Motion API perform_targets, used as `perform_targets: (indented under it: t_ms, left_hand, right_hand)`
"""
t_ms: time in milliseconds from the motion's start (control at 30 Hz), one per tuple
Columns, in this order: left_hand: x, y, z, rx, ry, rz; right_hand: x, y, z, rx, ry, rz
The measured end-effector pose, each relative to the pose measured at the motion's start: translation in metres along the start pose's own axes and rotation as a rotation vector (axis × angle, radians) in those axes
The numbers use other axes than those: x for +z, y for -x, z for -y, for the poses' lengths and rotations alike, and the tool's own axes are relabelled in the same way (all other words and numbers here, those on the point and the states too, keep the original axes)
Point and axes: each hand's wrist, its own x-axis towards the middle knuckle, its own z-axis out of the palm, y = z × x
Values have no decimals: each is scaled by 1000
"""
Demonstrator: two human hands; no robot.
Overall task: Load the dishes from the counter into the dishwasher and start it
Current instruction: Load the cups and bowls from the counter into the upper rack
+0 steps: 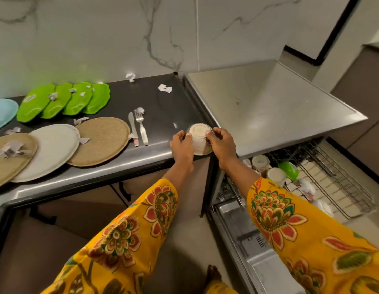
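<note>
A speckled cream bowl (198, 139), turned bottom-up, is at the front edge of the dark counter (158, 107). My left hand (181, 145) grips its left side and my right hand (222, 143) grips its right side. To the left lie a knife (132, 127) and a fork (141, 128), two woven brown plates (101, 143), a white plate (50, 149), several green plates (63, 100) and a pale blue plate (3, 112). At the right the dishwasher stands open, its upper rack (332, 181) pulled out with cups (275, 175) and a green bowl (288, 169) in it.
Crumpled paper scraps (164, 88) lie on the counter and on some plates. A steel worktop (269, 107) covers the dishwasher. The lowered dishwasher door (254, 251) juts out under my right arm. My foot (213, 274) is beside it on the floor.
</note>
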Motion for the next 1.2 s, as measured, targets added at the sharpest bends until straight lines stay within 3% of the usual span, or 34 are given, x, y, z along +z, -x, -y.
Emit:
perform_targets:
  t_ms: [500,833,1200]
  left_hand:
    - [116,97,67,-104,-103,161]
    - [200,148,126,-192,-198,237]
    - [252,149,163,-273,-317,284]
  right_hand:
    - [-162,16,-57,137,-6,-143]
    - [-276,11,-103,219,59,-107]
    - [-330,-15,-144,313,15,-81]
